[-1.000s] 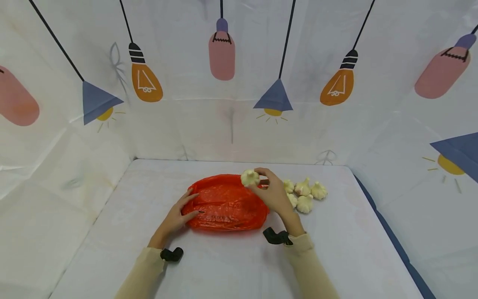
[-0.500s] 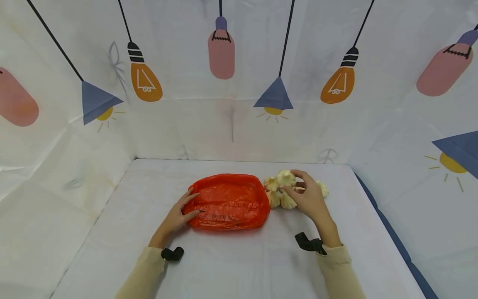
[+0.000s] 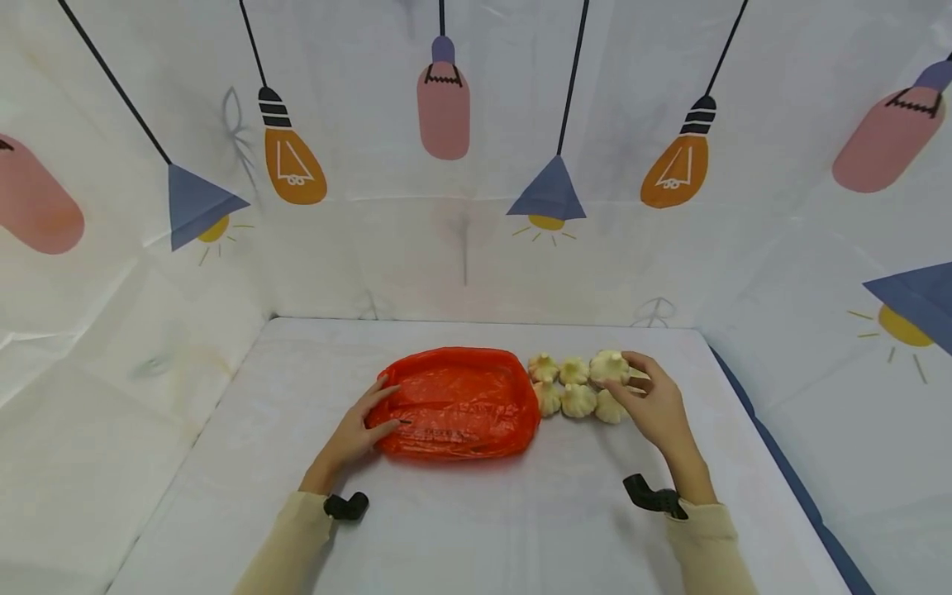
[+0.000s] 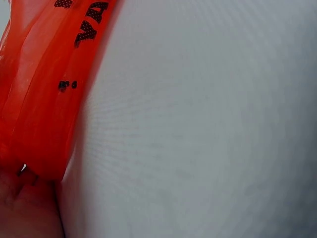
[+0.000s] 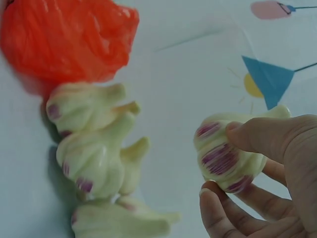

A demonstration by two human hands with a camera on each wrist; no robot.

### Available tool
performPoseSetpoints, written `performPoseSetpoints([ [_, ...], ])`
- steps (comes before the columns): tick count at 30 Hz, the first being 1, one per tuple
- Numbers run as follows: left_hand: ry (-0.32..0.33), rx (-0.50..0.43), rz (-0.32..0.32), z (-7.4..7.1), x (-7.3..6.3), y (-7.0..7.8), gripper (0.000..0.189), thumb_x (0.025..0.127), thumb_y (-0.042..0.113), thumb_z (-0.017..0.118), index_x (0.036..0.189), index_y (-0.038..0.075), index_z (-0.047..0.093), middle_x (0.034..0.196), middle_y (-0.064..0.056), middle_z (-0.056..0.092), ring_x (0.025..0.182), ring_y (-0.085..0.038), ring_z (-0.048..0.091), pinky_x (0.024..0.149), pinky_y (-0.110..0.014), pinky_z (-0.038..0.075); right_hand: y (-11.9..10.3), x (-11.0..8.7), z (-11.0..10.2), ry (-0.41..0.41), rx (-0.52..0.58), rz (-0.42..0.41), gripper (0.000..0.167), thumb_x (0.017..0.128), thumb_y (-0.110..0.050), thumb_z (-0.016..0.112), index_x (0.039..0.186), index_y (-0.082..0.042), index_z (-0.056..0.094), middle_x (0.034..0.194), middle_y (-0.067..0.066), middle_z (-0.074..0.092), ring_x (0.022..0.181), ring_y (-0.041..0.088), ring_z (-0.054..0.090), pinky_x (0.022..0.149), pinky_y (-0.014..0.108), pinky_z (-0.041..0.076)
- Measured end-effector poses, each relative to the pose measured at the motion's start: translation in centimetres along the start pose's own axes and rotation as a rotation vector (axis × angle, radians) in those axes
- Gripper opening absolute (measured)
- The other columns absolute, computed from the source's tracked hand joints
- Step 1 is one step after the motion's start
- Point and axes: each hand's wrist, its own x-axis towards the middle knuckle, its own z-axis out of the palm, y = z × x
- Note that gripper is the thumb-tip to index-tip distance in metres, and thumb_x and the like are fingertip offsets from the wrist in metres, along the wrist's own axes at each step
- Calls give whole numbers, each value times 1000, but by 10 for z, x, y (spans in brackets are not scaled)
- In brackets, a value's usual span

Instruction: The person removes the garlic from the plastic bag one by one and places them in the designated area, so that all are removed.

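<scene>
A red plastic bag (image 3: 457, 405) with dark print lies on the white table. My left hand (image 3: 357, 430) rests on its left end, thumb and fingers spread over the plastic; the left wrist view catches only part of that hand (image 4: 29, 208) at the printed bag (image 4: 44, 99). Pinched between the thumb and fingers of my right hand (image 3: 658, 405) is a pale garlic bulb (image 3: 608, 367) with purple streaks, held up off the table in the right wrist view. Several more garlic bulbs (image 3: 578, 401) sit in two rows to the right of the bag.
The white table (image 3: 476, 529) meets a hanging white sheet (image 3: 461, 248) printed with lamps and bulbs behind and at both sides. A dark blue edge (image 3: 773, 463) runs along the table's right side.
My right hand has carried the garlic bulb rightward, from over the bag to the right end of the garlic rows. The bulbs beneath now show in two rows. My left hand stays on the bag.
</scene>
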Motion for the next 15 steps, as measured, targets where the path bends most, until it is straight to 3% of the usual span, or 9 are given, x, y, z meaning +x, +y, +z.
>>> performPoseSetpoints([
  [11, 2, 1, -22, 1, -1, 1, 65, 97, 30, 71, 155, 16, 46, 173, -9, 17, 158, -44, 11, 121, -74, 13, 28, -12, -25, 75, -58, 67, 59, 97, -23, 74, 146, 0, 51, 145, 28, 53, 115, 46, 65, 71, 7, 51],
  [13, 0, 0, -25, 1, -1, 1, 65, 97, 30, 71, 156, 16, 45, 173, -9, 16, 158, -44, 10, 121, -74, 13, 33, -14, -28, 84, -66, 80, 59, 96, -23, 74, 145, 0, 51, 143, 29, 54, 110, 37, 68, 71, 7, 51],
  [15, -2, 0, -28, 0, -1, 2, 66, 97, 30, 71, 156, 16, 45, 174, -9, 15, 159, -44, 10, 120, -74, 12, 38, -17, -31, 97, -68, 88, 59, 96, -23, 75, 145, 1, 52, 142, 29, 54, 103, 17, 68, 70, 6, 51],
])
